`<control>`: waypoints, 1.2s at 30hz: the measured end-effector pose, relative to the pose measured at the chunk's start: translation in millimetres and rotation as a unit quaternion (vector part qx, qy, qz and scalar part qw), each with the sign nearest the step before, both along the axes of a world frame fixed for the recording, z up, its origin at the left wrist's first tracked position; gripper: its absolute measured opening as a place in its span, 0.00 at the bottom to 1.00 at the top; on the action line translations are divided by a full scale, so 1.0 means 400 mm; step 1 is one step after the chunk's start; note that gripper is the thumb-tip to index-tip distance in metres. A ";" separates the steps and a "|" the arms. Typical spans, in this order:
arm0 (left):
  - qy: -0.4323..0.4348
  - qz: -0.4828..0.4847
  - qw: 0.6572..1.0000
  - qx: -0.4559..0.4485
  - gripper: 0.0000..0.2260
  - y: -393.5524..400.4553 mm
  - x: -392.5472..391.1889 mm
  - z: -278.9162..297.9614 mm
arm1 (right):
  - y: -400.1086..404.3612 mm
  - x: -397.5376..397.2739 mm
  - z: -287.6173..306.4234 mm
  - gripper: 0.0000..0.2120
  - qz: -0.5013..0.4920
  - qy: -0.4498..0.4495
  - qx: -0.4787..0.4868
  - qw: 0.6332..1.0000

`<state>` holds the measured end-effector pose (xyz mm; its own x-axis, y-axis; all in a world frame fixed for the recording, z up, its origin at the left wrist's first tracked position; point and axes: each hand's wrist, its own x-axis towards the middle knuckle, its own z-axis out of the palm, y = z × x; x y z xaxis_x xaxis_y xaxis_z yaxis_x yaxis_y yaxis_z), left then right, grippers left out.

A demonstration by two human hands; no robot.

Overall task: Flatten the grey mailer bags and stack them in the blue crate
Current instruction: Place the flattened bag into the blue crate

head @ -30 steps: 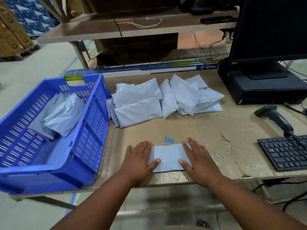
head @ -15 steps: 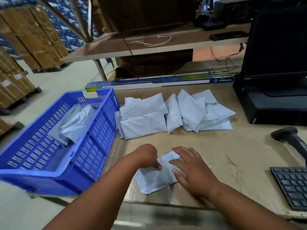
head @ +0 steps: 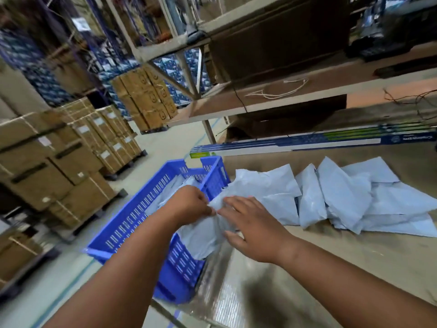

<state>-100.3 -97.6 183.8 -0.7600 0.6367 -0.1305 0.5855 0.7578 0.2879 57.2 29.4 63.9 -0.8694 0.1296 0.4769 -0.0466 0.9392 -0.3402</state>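
1. One grey mailer bag (head: 201, 235) hangs over the blue crate (head: 132, 223) near wall, long axis down-left; our left hand (head: 189, 203) pinches its top edge, and our right hand (head: 250, 228) fingers lie spread beside it.
2. Crate interior lies left of both hands; left hand nearer.
3. Crate wall is in the way. Remaining bags (head: 343, 197) lie on the table (head: 354, 252) to the right.

Pale floor (head: 163, 147) — stacked cardboard boxes (head: 71, 159), metal shelving (head: 272, 100) behind.
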 end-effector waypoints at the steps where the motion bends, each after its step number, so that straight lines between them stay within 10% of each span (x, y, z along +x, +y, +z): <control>1: 0.007 0.003 1.000 0.010 0.11 -0.009 -0.032 0.022 | -0.006 -0.042 0.014 0.27 0.002 0.002 0.009 1.000; 10: 0.072 0.044 0.995 0.049 0.05 -0.078 -0.447 0.115 | -0.093 -0.380 0.106 0.29 -0.017 -0.024 -0.012 0.999; 19: 0.080 0.028 0.996 -0.024 0.08 -0.041 -0.745 -0.154 | -0.139 -0.560 0.013 0.32 -0.083 -0.138 -0.055 0.985; 24: 0.018 -0.019 0.998 0.060 0.40 -0.008 -0.823 -0.349 | -0.118 -0.563 -0.008 0.36 -0.078 -0.142 -0.038 0.986; 31: -0.016 0.058 0.997 0.051 0.06 -0.016 -0.776 -0.314 | -0.134 -0.557 0.003 0.30 -0.095 -0.154 -0.065 0.981; 36: 0.036 0.038 0.999 0.014 0.22 -0.008 -0.795 -0.370 | -0.127 -0.546 0.022 0.27 -0.081 -0.179 -0.062 0.979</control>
